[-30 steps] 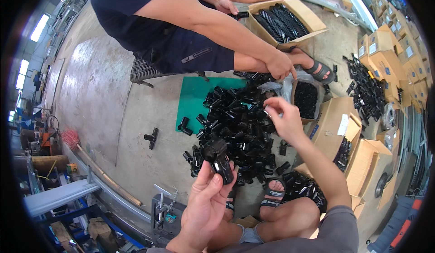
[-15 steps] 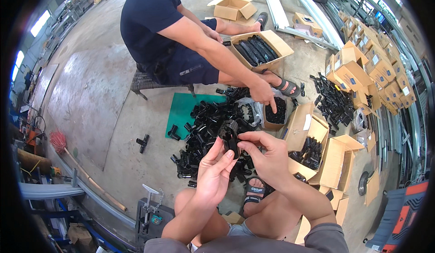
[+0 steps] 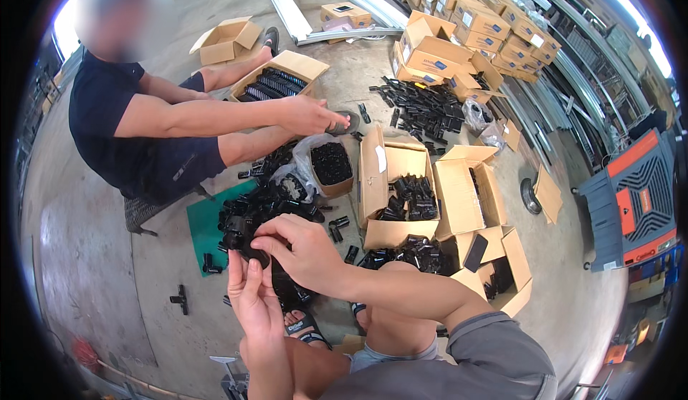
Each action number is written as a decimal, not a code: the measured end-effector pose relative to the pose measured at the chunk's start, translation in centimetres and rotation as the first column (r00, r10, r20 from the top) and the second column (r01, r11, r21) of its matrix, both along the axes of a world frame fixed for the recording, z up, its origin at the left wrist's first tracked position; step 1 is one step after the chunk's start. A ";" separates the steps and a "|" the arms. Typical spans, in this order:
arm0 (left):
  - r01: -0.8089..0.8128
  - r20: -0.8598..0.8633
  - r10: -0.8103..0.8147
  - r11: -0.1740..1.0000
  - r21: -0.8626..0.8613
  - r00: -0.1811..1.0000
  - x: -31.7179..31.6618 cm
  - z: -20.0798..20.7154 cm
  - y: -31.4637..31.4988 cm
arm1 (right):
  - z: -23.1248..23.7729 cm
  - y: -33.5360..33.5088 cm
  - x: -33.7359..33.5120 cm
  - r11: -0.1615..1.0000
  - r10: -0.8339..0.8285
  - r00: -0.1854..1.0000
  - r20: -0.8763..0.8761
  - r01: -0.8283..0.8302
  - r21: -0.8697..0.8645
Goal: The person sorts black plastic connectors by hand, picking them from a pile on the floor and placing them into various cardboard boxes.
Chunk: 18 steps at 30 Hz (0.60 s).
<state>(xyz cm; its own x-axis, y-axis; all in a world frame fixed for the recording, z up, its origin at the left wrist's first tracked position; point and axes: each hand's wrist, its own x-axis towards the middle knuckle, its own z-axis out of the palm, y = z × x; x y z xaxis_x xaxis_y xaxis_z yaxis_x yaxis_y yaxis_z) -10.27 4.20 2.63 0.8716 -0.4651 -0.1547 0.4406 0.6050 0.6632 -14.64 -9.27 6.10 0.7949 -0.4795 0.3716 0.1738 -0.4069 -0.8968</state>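
Between my two hands is a black plastic fitting point(image 3: 252, 252), its outline partly lost against the dark pile behind it. My left hand point(image 3: 254, 300) holds it from below, thumb and fingertips closed on it. From the right, my right hand point(image 3: 304, 253) reaches across with thumb and finger pinched at its side. A heap of similar black fittings point(image 3: 287, 292) lies on the floor just beyond and beneath my hands. Part of the heap rests on a green mat point(image 3: 203, 221).
A co-worker's hand point(image 3: 312, 115) stretches out above a bag-lined box point(image 3: 351, 186) of small black pieces. Open cartons point(image 3: 373, 174) with black fittings stand to the right, one bearing a phone point(image 3: 475, 252). Stacked cartons point(image 3: 480, 21) and a grey-orange tool chest point(image 3: 638, 199) are farther off.
My view has swung to the right, so the scene sits farther left. The co-worker's hand has lifted from over the small-parts box. Both my hands still hold the fitting.
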 end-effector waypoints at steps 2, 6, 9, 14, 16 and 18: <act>0.005 -0.004 -0.005 1.000 -0.004 1.000 -0.2 -0.3 -0.5 | -0.4 -0.4 -0.2 0.999 -0.003 0.999 0.033 0.005 -0.053; -0.025 -0.045 0.026 0.999 0.024 0.999 0.0 -0.3 -0.6 | -0.1 -0.3 -0.5 0.997 0.020 1.000 -0.003 -0.020 -0.073; -0.015 -0.043 0.016 1.000 0.013 0.999 -0.2 0.3 -0.7 | 0.0 -0.7 -0.1 0.966 0.007 1.000 -0.004 -0.008 -0.260; 0.023 -0.068 -0.024 1.000 -0.011 0.997 -0.3 -0.3 -0.2 | 0.1 -1.1 0.1 0.917 -0.001 0.998 -0.068 -0.026 -0.399; 0.029 -0.072 -0.030 0.999 -0.025 0.997 -0.5 0.0 -0.6 | 0.9 -1.3 -0.5 0.963 0.067 0.996 -0.062 -0.081 -0.257; 0.036 -0.067 -0.039 0.999 -0.039 0.997 -0.6 0.2 -0.7 | 0.8 -1.3 -0.9 0.958 0.097 0.993 -0.070 -0.112 -0.262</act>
<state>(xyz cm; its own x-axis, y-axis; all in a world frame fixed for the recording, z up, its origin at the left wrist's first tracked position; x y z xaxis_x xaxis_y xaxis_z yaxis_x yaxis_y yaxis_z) -10.87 3.52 2.85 0.8416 -0.5037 -0.1947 0.5065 0.6113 0.6081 -15.49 -10.61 6.89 0.8584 -0.2824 0.4282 0.1814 -0.6136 -0.7685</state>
